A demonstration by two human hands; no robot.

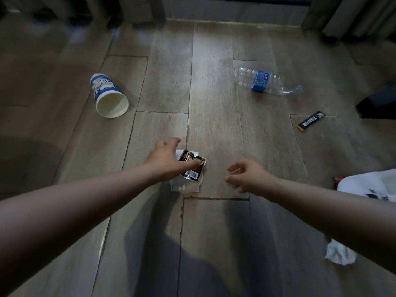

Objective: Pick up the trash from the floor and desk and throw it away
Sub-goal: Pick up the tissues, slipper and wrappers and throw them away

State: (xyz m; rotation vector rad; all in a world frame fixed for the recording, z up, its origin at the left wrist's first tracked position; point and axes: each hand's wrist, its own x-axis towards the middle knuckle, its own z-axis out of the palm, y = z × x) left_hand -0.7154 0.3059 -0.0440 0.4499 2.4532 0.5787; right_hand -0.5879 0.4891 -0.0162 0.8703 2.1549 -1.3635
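A dark snack wrapper (192,171) with a barcode and a silver inner side lies on the wooden floor (214,103) at centre. My left hand (167,161) reaches over it with fingers spread, one straight finger lying across the wrapper's top. To the right of the wrapper, my right hand (246,175) hovers with loosely curled fingers and holds nothing. A blue and white paper cup (109,97) lies on its side at the left. An empty clear plastic bottle (267,81) with a blue label lies at the upper right.
A black stick sachet (310,121) lies on the floor at the right. A crumpled white tissue (340,252) sits at the lower right. A white printed bag or cloth (372,185) and a small red item (338,180) are at the right edge. Curtains hang along the far wall.
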